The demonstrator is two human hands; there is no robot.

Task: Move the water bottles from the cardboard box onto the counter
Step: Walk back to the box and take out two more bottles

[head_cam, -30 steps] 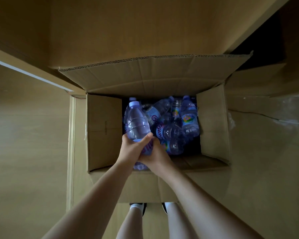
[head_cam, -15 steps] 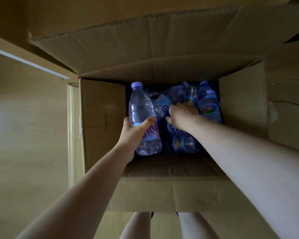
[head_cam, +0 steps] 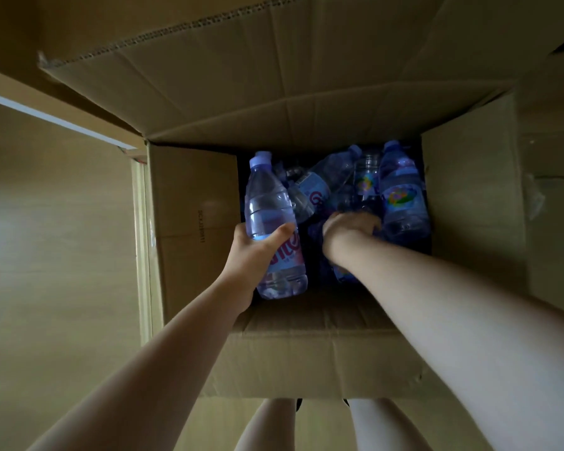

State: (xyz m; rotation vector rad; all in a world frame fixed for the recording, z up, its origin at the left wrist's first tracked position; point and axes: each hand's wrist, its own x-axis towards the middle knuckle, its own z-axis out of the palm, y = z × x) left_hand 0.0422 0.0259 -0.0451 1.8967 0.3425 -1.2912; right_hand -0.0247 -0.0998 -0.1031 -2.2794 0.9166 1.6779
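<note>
one bottle up, reaching for a second

our left hand (head_cam: 253, 252) grips a water bottle (head_cam: 272, 229) around its middle above the cardboard box (head_cam: 192, 222). our right hand (head_cam: 347, 227) curls among the bottles inside; whether it grasps one, we cannot tell. they look smooth, crushable, likely slippery: hold the ribbed waist.

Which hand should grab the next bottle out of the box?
Probably the right hand. It is already down among the loose bottles inside the box, fingers curling there. The left hand already has a bottle in its grip.
</note>
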